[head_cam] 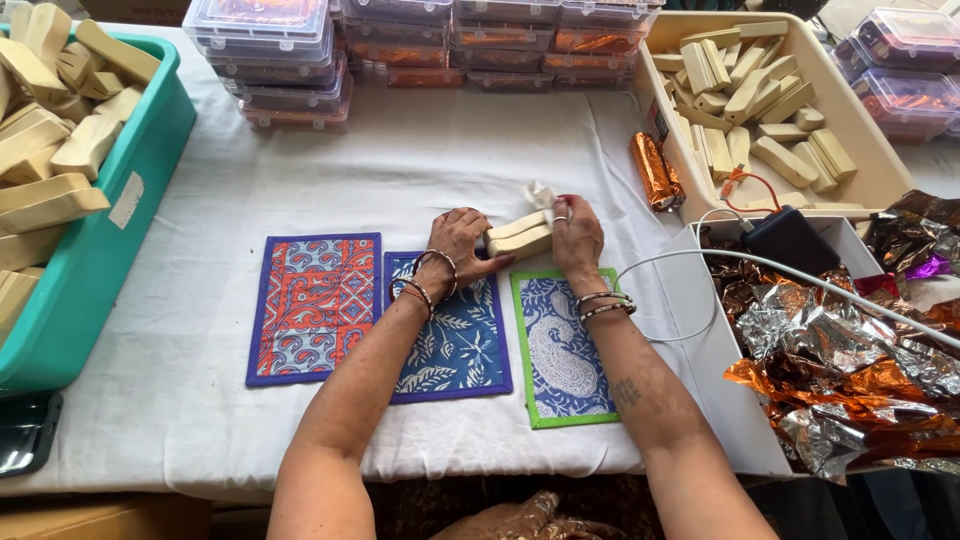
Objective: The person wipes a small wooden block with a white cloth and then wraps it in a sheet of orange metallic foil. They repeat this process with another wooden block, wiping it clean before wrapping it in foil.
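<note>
your left hand (458, 240) and right hand (577, 237) are both on the pale wooden blocks (520, 236), two stacked pieces held between them just above the far edge of the mats, about the middle of the white-covered tabletop (200, 400). left fingers curl round the near end of the stack, thumb underneath; right fingers close over the other end, pinching a small scrap of white paper (541, 193) against the top. under your wrists lie three patterned mats side by side: the orange and blue one (315, 307) to the left, the dark blue leaf one (455, 345) in the middle, the green-edged paisley one (563, 350) to the right. a teal bin (120, 215) of more blocks sits at the left edge, a beige tray (860, 170) of blocks at the far right corner, with one orange foil-wrapped roll (655, 171) just beside it. clear lidded boxes (290, 60) are stacked along the far edge. crumpled foil (850, 370) fills the white box at the right edge.
</note>
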